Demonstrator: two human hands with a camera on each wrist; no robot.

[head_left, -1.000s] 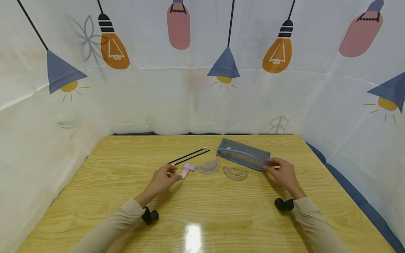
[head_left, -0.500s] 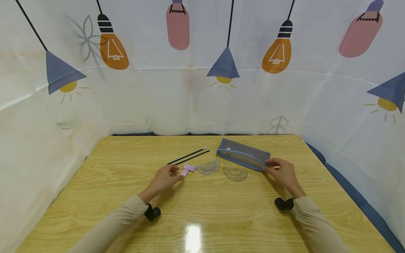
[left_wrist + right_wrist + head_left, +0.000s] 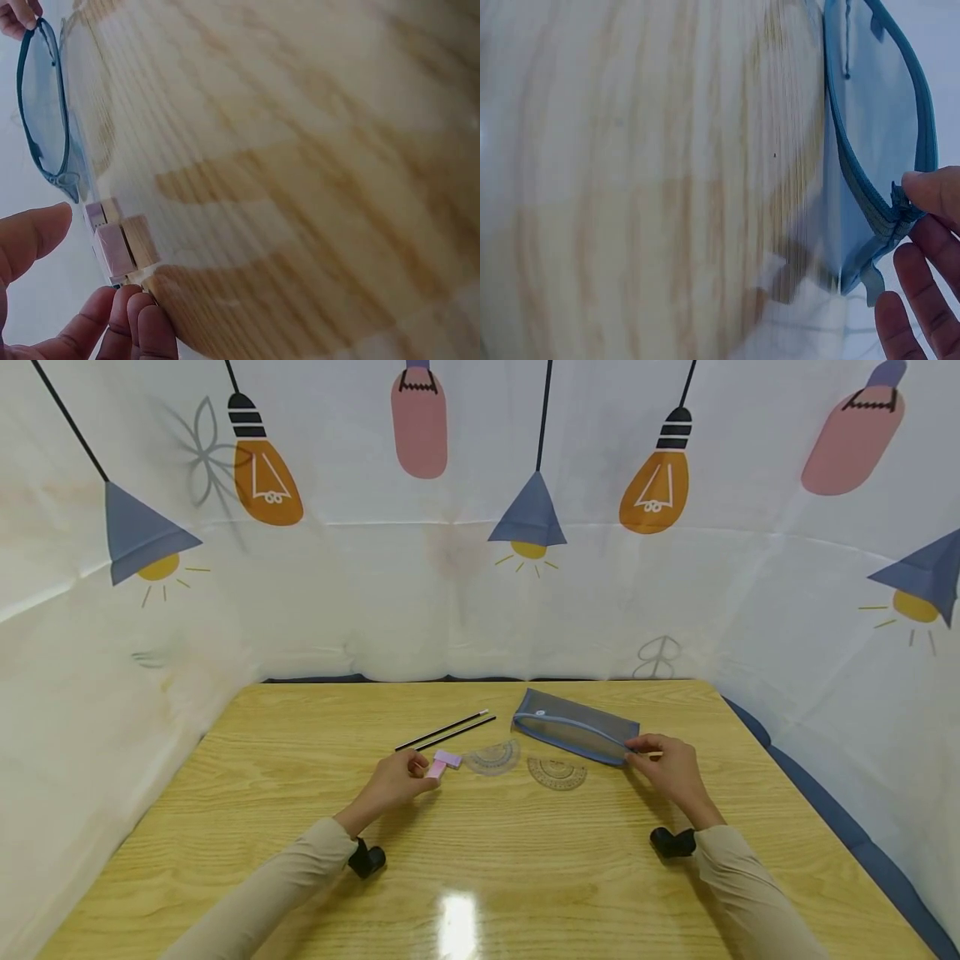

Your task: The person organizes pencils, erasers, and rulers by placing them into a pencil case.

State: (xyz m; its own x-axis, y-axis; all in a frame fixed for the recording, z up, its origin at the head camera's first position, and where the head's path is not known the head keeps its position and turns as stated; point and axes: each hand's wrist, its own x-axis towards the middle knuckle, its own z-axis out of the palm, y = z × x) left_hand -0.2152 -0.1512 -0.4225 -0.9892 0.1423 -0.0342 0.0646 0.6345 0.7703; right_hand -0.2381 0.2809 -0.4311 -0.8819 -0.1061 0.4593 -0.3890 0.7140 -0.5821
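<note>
My left hand (image 3: 393,779) is beside a pink eraser (image 3: 437,769), which touches a purple eraser (image 3: 448,759) to form a rough T. In the left wrist view the thumb stands apart from the fingers, and the fingertips come close to the pink eraser (image 3: 115,250); contact is unclear. My right hand (image 3: 670,772) pinches the near right corner of a blue mesh pencil case (image 3: 577,727) between thumb and finger. Seen from the right wrist, the mouth of the pencil case (image 3: 924,120) gapes, with its zipper undone.
Two black pencils (image 3: 442,730) lie side by side behind the left hand. A clear protractor (image 3: 492,758) and a second protractor (image 3: 557,773) lie between the erasers and the pencil case. A printed cloth (image 3: 405,602) hangs behind the wooden table (image 3: 525,868).
My left hand has moved slightly to the right, closer to the pink eraser. The right hand stays at the pencil case's corner.
</note>
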